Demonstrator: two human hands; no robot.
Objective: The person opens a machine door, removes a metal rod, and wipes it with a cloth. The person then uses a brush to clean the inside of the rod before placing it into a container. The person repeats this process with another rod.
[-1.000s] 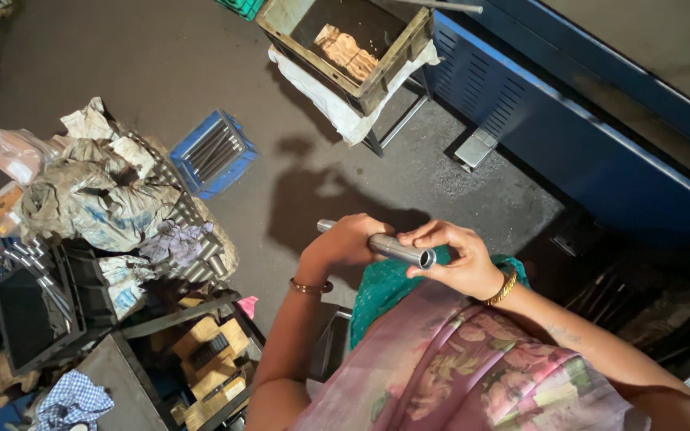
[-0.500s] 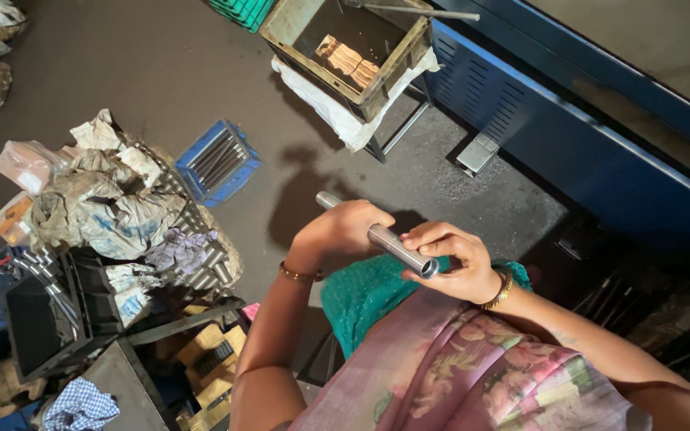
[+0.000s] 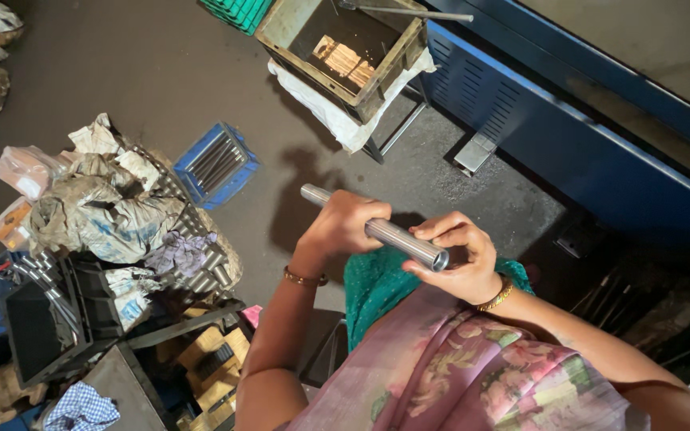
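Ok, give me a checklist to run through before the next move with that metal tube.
1. Left hand wrapped around the metal tube at its middle: ok.
2. Right hand at the tube's open end, fingers touching the rim: ok.
3. Tube held off the floor, above the lap: ok.
4. Inside of the tube free of dirt: cannot tell, the bore is dark.
5. Blue crate of rods on the floor, apart from the hands: ok.
6. Tan bin on its stand ahead, open on top: ok.
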